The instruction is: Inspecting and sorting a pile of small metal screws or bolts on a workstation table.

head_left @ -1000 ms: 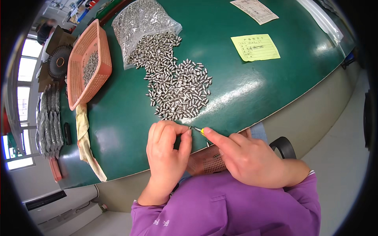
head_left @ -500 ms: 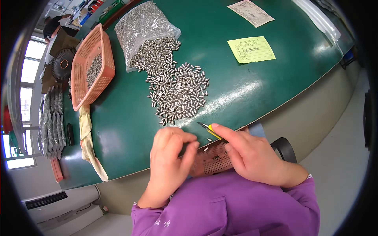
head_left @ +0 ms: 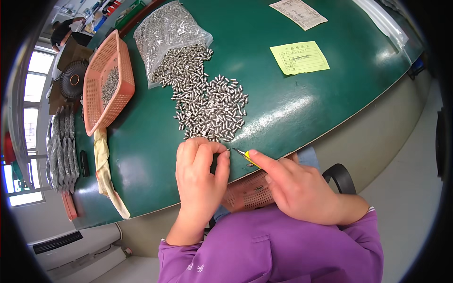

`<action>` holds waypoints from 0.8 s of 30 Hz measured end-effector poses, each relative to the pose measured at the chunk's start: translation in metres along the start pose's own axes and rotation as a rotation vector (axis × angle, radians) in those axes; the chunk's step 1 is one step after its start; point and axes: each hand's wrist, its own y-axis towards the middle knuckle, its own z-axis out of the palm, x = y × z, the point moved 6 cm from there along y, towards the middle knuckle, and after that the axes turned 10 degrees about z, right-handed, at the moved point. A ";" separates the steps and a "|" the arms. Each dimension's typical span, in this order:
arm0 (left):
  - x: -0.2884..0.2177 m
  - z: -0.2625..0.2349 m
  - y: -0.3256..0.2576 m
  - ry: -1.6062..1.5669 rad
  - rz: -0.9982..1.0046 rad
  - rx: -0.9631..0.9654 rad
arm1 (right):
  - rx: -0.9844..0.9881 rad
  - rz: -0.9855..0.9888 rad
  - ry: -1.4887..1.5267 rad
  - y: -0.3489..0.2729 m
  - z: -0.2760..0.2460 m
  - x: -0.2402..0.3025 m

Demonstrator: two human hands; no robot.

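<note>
My left hand (head_left: 200,177) is curled at the near edge of the green table (head_left: 141,137), fingertips pinched around a small metal part that the fingers mostly hide. My right hand (head_left: 297,188) holds a thin yellow-handled tool (head_left: 246,156) whose metal tip points at the left fingertips. Just beyond both hands lies a loose heap of small silver metal parts (head_left: 210,106), spilling from an open clear plastic bag (head_left: 167,35) of the same parts.
An orange mesh basket (head_left: 101,89) with some parts stands at the left. A yellow paper slip (head_left: 299,57) and a white sheet (head_left: 298,13) lie at the right. A reddish perforated tray (head_left: 247,193) rests on my lap. Grey stacked pieces (head_left: 59,146) sit at the far left.
Both hands have stayed at the table's near edge, the left fingers shifting their pinch slightly. The view has tilted a little.
</note>
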 end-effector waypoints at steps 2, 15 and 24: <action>0.000 0.001 -0.001 -0.015 -0.008 -0.006 | -0.023 -0.014 0.002 0.001 0.001 0.001; 0.001 0.003 -0.003 -0.061 -0.071 -0.025 | -0.108 -0.053 -0.107 -0.002 0.004 0.008; 0.002 0.002 -0.003 -0.081 -0.076 -0.014 | -0.017 -0.081 -0.190 0.005 -0.004 0.014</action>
